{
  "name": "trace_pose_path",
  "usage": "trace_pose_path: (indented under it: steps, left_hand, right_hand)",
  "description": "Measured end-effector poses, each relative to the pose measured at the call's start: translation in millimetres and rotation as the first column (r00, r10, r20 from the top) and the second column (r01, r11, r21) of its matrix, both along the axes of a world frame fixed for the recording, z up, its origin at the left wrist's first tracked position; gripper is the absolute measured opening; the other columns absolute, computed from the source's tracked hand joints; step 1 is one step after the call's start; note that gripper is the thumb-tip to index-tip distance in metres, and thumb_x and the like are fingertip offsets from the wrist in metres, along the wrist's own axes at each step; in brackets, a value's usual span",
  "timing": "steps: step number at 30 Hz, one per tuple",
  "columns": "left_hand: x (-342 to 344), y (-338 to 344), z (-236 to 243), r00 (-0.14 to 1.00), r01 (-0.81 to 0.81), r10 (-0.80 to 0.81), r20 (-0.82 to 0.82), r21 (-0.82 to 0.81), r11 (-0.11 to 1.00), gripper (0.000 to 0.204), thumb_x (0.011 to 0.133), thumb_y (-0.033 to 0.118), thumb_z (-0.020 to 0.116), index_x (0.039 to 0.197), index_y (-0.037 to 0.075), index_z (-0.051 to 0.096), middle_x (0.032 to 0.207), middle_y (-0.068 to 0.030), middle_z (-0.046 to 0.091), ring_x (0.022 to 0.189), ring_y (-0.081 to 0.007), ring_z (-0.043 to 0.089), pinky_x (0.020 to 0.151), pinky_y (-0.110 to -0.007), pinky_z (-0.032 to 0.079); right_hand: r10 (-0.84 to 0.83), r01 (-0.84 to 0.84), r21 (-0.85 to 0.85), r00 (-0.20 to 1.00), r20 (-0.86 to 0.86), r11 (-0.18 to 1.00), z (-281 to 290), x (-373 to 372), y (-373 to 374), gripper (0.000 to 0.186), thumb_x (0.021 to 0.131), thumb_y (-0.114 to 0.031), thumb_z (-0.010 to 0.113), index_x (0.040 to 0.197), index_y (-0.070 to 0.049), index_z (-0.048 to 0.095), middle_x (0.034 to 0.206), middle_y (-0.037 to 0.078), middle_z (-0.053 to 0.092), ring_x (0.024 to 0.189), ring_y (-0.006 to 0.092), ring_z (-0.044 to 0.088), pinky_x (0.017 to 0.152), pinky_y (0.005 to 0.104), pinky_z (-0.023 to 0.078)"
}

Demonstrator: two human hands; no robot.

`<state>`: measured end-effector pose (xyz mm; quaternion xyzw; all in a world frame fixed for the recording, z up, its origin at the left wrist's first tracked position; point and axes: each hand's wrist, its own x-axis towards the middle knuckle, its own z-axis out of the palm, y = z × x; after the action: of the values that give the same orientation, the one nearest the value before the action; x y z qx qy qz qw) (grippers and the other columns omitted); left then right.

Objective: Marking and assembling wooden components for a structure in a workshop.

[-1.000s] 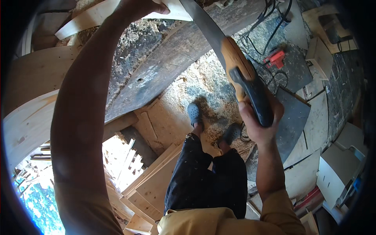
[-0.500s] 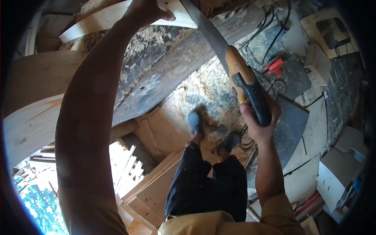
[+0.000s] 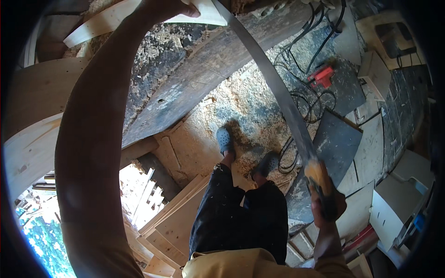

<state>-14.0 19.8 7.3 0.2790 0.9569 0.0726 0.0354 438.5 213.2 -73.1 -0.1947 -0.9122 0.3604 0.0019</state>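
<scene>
The handsaw [image 3: 273, 88] has been drawn back since a moment ago: more blade now shows, and the right hand [image 3: 330, 204], fingers wrapped round the handle, has dropped nearer the body. The blade's far end sits in the pale curved board [image 3: 116, 21] at the far edge. The left hand [image 3: 169, 8] stays pressed on that board, fingers curled over it. Far right on the sawdusty floor lie a red power tool [image 3: 322, 76] and a white box [image 3: 373, 69]; near right, pale cartons [image 3: 398, 204].
</scene>
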Motion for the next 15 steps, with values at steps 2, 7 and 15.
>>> trace_pose_path:
  steps: [2,7,15]
  left_hand:
    - [3,0,-5,1.0,0.015,-0.015,0.008,-0.007,1.0,0.089,0.05,0.027,0.087,0.125,-0.002,0.048,0.12,-0.0241,0.055,0.112,-0.0363,0.053,0.093,-0.04,0.045]
    - [1,-5,-8,1.0,0.007,-0.006,-0.013,0.061,0.998,0.092,0.05,0.026,0.087,0.127,-0.003,0.046,0.122,-0.0241,0.054,0.114,-0.0358,0.052,0.094,-0.039,0.044]
    - [9,5,8,0.997,-0.043,0.043,0.071,-0.002,0.999,0.093,0.049,0.027,0.088,0.127,-0.001,0.046,0.123,-0.024,0.053,0.115,-0.0362,0.051,0.095,-0.039,0.043]
  right_hand:
    - [-0.006,-0.002,-0.065,0.992,-0.129,0.998,1,-34,-7,0.05,0.072,-0.013,0.066,0.119,0.0,0.056,0.076,0.01,0.064,0.062,0.0144,0.061,0.058,0.0296,0.049]
    - [-0.034,-0.175,-0.446,0.906,-0.422,0.878,-2,-130,-23,0.045,0.073,-0.007,0.067,0.116,-0.001,0.057,0.066,0.003,0.058,0.056,0.0082,0.055,0.053,0.0239,0.044]
    - [0.02,-0.019,-0.059,1.0,0.022,0.998,-14,22,1,0.051,0.073,-0.025,0.062,0.118,-0.001,0.057,0.082,0.014,0.067,0.064,0.0247,0.066,0.059,0.0324,0.052]
